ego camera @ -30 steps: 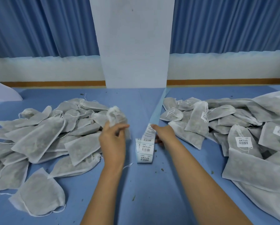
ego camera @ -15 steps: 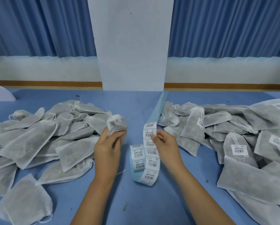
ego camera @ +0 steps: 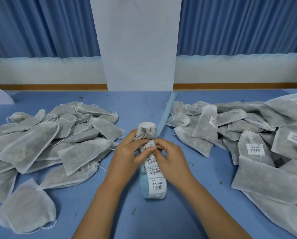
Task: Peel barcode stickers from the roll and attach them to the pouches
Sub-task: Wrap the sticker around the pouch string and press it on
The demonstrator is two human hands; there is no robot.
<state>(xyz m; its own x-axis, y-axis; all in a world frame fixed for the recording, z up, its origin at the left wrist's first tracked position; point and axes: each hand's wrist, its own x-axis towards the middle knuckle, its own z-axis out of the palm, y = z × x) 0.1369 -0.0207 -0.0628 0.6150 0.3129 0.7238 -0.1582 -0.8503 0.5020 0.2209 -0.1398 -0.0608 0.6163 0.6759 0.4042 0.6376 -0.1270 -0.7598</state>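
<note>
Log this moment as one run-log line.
left hand: holds pouch | right hand: at sticker strip | sticker: not yet on pouch

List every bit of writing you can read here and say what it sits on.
Sticker roll: each sticker has a barcode and a handwritten-style line of characters, too blurred to read.
Stickered pouches in the right pile: same printed barcode stickers, too small to read.
Left pile: no writing visible.
Nothing legible elsewhere.
</note>
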